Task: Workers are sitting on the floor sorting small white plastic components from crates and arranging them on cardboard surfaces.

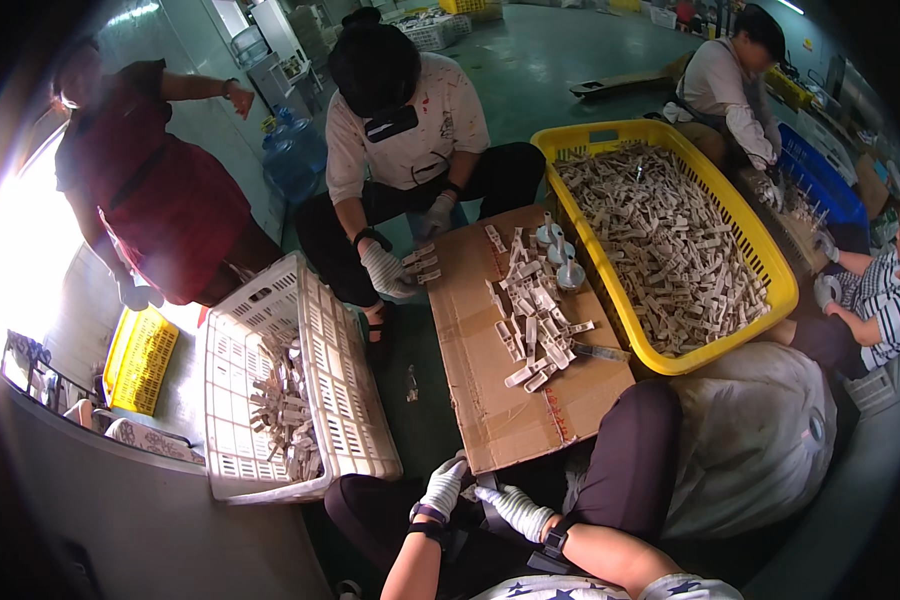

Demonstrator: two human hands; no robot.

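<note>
White striped gloves cover both hands, which are close together over my lap at the near edge of the cardboard sheet. My left hand is closed, its fingertips pinched beside the cardboard corner. A little to its right, my right hand is also closed, fingers pointing left. A small pale piece shows between the hands, too small to name; what each one grips is hidden. Several small off-white plastic parts lie heaped on the cardboard. Beside that heap stand small grey-white bottles.
A yellow crate full of similar parts stands right, a white crate with more parts left. Opposite, a gloved co-worker lines up parts at the cardboard's edge. Other people are at left and right. A white sack lies near my right knee.
</note>
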